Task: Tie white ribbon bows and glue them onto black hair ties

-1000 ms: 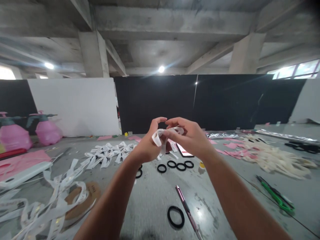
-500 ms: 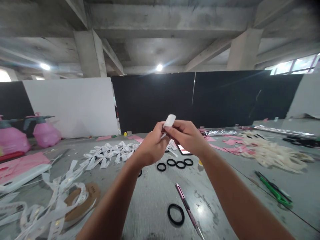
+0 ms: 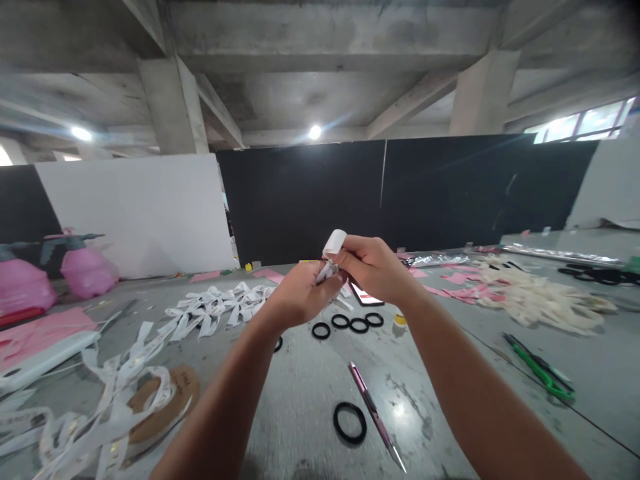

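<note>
Both my hands are raised above the grey table (image 3: 300, 387), pinching one piece of white ribbon (image 3: 333, 243) between them. My right hand (image 3: 373, 270) grips it with thumb and fingers, and a folded loop sticks up above them. My left hand (image 3: 300, 293) is closed on the ribbon's lower part, whose tails hang below. A black hair tie (image 3: 349, 422) and a pink-handled tool (image 3: 374, 413) lie on the table near me. Behind my hands sits a row of black hair ties (image 3: 350, 325).
Finished white ribbon bows (image 3: 220, 307) lie in a row at the left, loose ribbon (image 3: 100, 407) and a brown spool (image 3: 170, 393) nearer me. Green scissors (image 3: 537, 367), a cream pile (image 3: 540, 303), a phone (image 3: 367, 297) and pink spray bottles (image 3: 83, 263) are around.
The ribbon went from a loose loop wound round my fingers to a tight folded loop pinched upright. My hands drew closer together and my view tipped slightly upward.
</note>
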### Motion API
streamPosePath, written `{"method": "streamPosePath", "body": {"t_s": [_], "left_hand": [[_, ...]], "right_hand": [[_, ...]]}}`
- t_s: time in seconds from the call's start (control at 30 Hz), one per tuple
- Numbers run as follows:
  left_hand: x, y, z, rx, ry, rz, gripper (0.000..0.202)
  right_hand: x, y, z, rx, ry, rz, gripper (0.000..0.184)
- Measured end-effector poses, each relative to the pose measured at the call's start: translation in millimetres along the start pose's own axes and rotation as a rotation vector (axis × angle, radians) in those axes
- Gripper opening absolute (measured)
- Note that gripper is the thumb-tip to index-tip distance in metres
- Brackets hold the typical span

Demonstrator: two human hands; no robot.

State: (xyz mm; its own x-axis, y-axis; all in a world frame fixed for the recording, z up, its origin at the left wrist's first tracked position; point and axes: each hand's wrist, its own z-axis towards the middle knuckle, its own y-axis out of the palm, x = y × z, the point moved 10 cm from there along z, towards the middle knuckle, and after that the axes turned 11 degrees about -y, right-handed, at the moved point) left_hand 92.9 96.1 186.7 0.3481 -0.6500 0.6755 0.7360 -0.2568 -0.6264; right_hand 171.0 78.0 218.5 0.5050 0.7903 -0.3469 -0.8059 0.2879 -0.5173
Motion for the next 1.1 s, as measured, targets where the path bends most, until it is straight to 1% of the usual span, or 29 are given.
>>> {"method": "streamPosePath", "body": {"t_s": [0.1,0.23,0.3,0.37,0.5,0.57,0.6,0.67,0.73,0.8,0.87,0.93,1.0,1.03,1.1], "left_hand": [[5,1.4,0,0.004,0.055,0.033,0.032],[9,5.1,-3,-0.015,0.075,0.076,0.036],[12,6.3,-6,-0.039,0.093,0.105,0.034],[13,5.6,-10,-0.072,0.109,0.133,0.033],[10,0.6,-17,-0.169,0.086,0.167,0.031],[10,0.1,-20,-0.225,0.095,0.16,0.025],[10,-1.7,-20,-0.223,0.096,0.148,0.024],[10,-8.0,-17,-0.151,0.076,0.115,0.027],[8,-19.6,-11,0.011,0.043,0.067,0.028],[6,-28.7,-7,0.169,0.026,0.034,0.031],[4,-33.9,-6,0.273,0.033,-0.011,0.038],[1,-36.6,-5,0.319,0.04,-0.087,0.039],[-6,-42.1,-5,0.367,0.019,-0.192,0.037],[-11,-45.6,-6,0.397,-0.004,-0.242,0.035],[-19,-50.9,-7,0.44,-0.043,-0.324,0.031]], "right_hand": [[3,-5,0,0.01,0.004,-0.041,0.034],[12,-7,0,0.036,-0.011,0.063,0.032],[15,-8,1,0.05,-0.026,0.066,0.032],[17,-5,3,0.043,-0.029,0.046,0.034],[16,7,4,-0.036,-0.019,0.053,0.039],[12,6,4,-0.04,-0.004,0.025,0.039],[9,4,3,-0.036,0.001,0.0,0.038],[2,2,2,-0.047,-0.007,-0.041,0.032],[-5,4,1,-0.089,-0.022,-0.047,0.026],[-7,5,-1,-0.099,-0.006,0.002,0.03],[-4,3,-4,-0.077,0.039,0.1,0.04],[0,2,-5,-0.077,0.065,0.175,0.048],[0,0,-5,-0.104,0.061,0.149,0.049],[1,-2,-4,-0.104,0.056,0.11,0.045],[2,-9,-3,-0.067,0.057,0.041,0.029]]}}
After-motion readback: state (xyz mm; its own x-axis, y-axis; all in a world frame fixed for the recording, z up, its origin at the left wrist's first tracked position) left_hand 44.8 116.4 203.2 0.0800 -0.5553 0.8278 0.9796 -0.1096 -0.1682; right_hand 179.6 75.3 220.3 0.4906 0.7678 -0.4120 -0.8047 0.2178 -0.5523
